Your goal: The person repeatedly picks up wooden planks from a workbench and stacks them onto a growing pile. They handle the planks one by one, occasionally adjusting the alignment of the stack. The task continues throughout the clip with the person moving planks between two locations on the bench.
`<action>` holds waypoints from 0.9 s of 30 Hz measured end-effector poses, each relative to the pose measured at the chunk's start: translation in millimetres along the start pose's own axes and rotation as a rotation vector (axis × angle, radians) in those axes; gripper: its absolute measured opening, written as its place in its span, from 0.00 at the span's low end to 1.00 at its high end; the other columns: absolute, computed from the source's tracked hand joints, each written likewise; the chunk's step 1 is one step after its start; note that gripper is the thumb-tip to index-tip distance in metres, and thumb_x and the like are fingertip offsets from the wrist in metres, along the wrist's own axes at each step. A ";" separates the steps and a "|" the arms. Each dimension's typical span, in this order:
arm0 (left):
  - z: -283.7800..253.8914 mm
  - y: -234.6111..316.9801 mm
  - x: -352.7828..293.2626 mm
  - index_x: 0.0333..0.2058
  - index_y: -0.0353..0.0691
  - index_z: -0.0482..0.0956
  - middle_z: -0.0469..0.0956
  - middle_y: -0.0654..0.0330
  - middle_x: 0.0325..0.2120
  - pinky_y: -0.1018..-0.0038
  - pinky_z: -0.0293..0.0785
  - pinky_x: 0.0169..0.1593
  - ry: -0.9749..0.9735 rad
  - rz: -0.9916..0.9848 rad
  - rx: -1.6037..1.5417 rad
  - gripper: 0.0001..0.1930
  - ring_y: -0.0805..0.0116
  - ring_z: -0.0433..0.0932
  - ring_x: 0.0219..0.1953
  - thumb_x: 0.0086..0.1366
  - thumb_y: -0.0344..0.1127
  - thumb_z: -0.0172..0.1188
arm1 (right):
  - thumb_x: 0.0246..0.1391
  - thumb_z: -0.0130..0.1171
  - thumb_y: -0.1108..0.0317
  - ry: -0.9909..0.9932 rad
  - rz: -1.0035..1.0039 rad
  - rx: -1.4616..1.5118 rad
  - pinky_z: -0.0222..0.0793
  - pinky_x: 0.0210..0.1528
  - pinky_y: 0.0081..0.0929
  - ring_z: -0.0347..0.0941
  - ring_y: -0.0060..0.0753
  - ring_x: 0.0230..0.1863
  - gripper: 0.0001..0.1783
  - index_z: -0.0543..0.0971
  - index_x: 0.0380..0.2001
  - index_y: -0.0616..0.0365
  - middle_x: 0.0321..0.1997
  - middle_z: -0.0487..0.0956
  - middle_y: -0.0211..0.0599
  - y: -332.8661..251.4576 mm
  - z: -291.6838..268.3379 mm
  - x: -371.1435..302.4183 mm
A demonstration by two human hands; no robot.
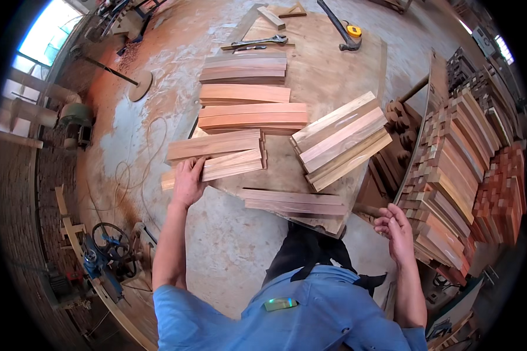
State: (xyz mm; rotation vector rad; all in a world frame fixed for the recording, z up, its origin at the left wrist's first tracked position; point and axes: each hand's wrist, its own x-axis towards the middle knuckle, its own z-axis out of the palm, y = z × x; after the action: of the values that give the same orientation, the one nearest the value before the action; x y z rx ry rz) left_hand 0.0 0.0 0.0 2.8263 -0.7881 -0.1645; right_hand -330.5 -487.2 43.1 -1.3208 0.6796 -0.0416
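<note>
My left hand (188, 180) is closed on the near edge of a pale wooden slat (234, 164), the front one of a stack at the table's left edge. Beside it lies a browner slat (216, 145) of the same stack. My right hand (397, 231) hangs off the table's near right corner, fingers loosely bent and apart, with nothing seen in it. Between my hands, at the near edge, is a short row of greyish-pink slats (293, 202). A slanted stack of mixed light and brown slats (342, 140) lies on the right of the table.
Further stacks of reddish slats (252, 117) and grey-brown slats (243, 69) line the table's left side. Beyond them are an adjustable wrench (260, 41), a hammer (336, 26) and a yellow tape measure (353, 30). Tall piles of wood pieces (451, 158) stand at right.
</note>
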 end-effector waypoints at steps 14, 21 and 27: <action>58.6 -44.1 13.2 0.70 0.36 0.53 0.55 0.43 0.70 0.60 0.60 0.69 -0.146 -0.205 -0.049 0.27 0.43 0.60 0.69 0.75 0.31 0.41 | 0.64 0.57 0.65 0.077 0.048 -0.265 0.73 0.54 0.30 0.77 0.31 0.50 0.25 0.69 0.61 0.62 0.55 0.78 0.43 4.2 -19.7 -50.1; 41.8 57.3 16.6 0.70 0.36 0.52 0.54 0.41 0.69 0.54 0.63 0.64 0.043 0.132 0.060 0.38 0.37 0.61 0.67 0.67 0.37 0.59 | 0.59 0.63 0.67 0.173 -0.205 -0.546 0.76 0.48 0.31 0.78 0.35 0.44 0.23 0.72 0.55 0.64 0.50 0.78 0.45 -28.4 -68.7 -102.2; 53.4 241.9 38.9 0.64 0.33 0.65 0.70 0.44 0.60 0.61 0.68 0.62 -0.061 0.204 -0.484 0.28 0.50 0.71 0.61 0.66 0.28 0.58 | 0.57 0.61 0.67 0.622 -0.222 -0.970 0.72 0.55 0.38 0.77 0.48 0.53 0.18 0.78 0.50 0.61 0.47 0.81 0.48 -72.2 -193.7 -129.3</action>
State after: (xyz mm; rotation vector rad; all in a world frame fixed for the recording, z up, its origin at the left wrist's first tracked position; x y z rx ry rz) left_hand -96.2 -231.5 0.1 2.2837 -0.9009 -0.3575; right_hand -502.8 -624.7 147.3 -2.3593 1.1449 -0.3486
